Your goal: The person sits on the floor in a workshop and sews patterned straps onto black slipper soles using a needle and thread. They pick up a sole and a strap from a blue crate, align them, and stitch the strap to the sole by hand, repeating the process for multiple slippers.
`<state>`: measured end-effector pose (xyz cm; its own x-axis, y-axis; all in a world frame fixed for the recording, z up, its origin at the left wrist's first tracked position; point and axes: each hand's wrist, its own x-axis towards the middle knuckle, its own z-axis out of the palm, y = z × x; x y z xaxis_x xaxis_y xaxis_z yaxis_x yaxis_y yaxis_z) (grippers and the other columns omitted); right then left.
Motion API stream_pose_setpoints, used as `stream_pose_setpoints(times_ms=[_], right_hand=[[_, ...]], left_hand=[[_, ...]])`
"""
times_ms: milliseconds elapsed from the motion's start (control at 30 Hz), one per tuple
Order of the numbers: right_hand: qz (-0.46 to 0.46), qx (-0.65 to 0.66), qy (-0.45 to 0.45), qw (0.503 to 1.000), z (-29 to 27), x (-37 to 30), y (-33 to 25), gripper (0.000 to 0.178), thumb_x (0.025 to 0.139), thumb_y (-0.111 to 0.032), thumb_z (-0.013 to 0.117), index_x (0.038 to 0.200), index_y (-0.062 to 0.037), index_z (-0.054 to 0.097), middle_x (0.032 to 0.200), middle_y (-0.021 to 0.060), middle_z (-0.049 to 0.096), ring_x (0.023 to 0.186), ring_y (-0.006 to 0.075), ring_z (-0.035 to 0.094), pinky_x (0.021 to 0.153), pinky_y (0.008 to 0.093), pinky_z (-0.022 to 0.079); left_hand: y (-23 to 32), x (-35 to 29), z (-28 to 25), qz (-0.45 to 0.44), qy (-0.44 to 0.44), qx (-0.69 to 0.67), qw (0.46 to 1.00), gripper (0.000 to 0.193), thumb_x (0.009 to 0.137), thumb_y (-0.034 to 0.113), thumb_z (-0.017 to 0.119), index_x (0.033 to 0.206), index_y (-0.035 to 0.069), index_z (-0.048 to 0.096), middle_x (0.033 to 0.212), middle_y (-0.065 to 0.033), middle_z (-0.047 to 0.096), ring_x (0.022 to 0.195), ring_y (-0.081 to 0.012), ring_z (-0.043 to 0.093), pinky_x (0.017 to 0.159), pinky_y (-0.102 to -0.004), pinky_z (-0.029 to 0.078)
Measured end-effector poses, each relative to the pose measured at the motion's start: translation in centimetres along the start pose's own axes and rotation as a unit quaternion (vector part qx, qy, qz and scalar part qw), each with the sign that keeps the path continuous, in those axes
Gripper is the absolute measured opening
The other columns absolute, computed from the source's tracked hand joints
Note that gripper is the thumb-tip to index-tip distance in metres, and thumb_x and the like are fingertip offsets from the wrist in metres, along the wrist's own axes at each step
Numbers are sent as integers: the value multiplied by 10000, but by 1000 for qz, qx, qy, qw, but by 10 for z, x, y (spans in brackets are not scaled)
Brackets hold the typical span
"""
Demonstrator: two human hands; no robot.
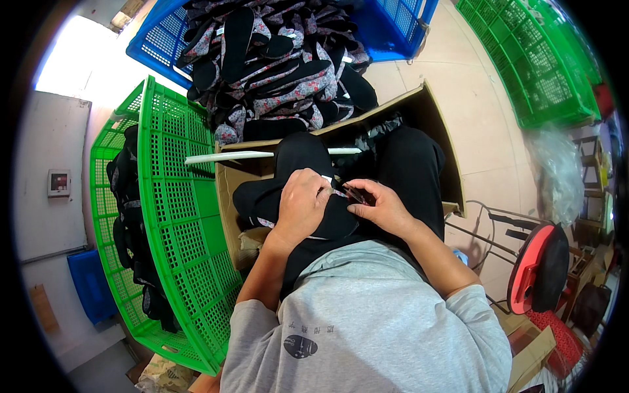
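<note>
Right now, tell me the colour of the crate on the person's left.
Green crate, clearest in the head view.

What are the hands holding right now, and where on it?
Left hand presses down on a black shoe piece on the lap; right hand pinches its patterned edge. Exact grip unclear.

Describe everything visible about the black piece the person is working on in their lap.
The black shoe piece looks like soft, matte fabric with a floral-patterned edge. It lies flat across the lap, partly over the cardboard box. The left hand presses on its top; the right hand pinches its edge.
</note>
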<state>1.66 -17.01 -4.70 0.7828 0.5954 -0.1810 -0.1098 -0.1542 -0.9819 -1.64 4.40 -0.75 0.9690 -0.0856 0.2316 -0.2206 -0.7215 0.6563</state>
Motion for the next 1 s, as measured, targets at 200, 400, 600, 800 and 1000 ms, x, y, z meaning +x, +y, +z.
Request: stream_pose_setpoints(times_ms=[200, 400, 600, 800, 1000], right_hand=[[-22, -41, -12, 999, -4, 1, -8, 481, 820, -113, 796, 1264, -66, 618, 1109, 73, 640, 975, 178, 604, 877, 298, 486], [-10, -95, -68, 993, -12, 7, -27, 440, 881, -163, 754, 1289, -60, 623, 1084, 71, 639, 972, 159, 597, 840, 287, 486], [-54, -186, -77, 978, -22, 14, -27, 390, 947, -332, 648, 1271, -114, 640, 1043, 134, 690, 968, 314, 618, 868, 401, 490], [-63, -257, -104, 959, -26, 19, -36, 362, 943, -296, 650, 1236, -85, 674, 1108, 117, 703, 964, 284, 618, 866, 371, 484], [-40, -296, -113, 948, -22, 26, -40, 327, 944, -318, 642, 1192, -115, 702, 1083, 96, 715, 946, 290, 627, 848, 381, 496]], left_hand=[[0, -1, 3, -3, 25, 1, 1000, 71, 806, 43, 686, 835, 32, 622, 849, -122, 588, 862, -341, 573, 766, -432, 460], [-4, -3, 7, -10, 33, -13, 999, 78, 808, 42, 685, 853, 31, 623, 853, -122, 591, 853, -337, 573, 758, -428, 459], [-5, -3, 5, -9, 27, -40, 999, 81, 821, 52, 680, 875, 32, 624, 853, -117, 594, 846, -332, 573, 757, -420, 459], [-5, -2, 4, -8, 19, -48, 999, 77, 837, 71, 673, 883, 33, 624, 848, -113, 594, 842, -332, 572, 755, -417, 460], [-8, -2, 5, -9, 14, -45, 999, 72, 845, 77, 665, 884, 31, 625, 850, -116, 597, 847, -335, 573, 758, -418, 460]])
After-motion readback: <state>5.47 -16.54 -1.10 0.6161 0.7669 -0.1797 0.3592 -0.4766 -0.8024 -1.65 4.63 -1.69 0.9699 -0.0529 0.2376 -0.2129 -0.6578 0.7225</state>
